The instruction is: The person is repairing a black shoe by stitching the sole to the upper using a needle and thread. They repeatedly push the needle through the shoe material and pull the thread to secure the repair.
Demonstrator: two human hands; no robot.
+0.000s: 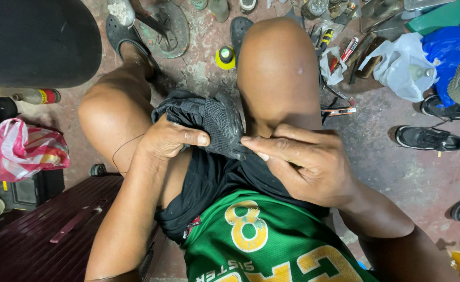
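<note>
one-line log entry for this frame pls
left hand: grips black mesh shoe on lap | right hand: fingertips pinch at shoe edge | thin thread loops by left wrist

From my remote feed, a stained concrete floor (407, 172) spreads below. A yellow-capped round bottle (225, 57) stands between two dark perforated clogs (119, 32). Scattered hand tools with red and yellow handles (339, 57) lie just beside a crumpled white plastic bag (399, 65) and a blue plastic bag (449, 47). A black lace-up sneaker (429, 139) sits at right, well apart from a red-and-white striped plastic bag (18, 149) at left, near a dark maroon slatted bench (37, 230).
</note>
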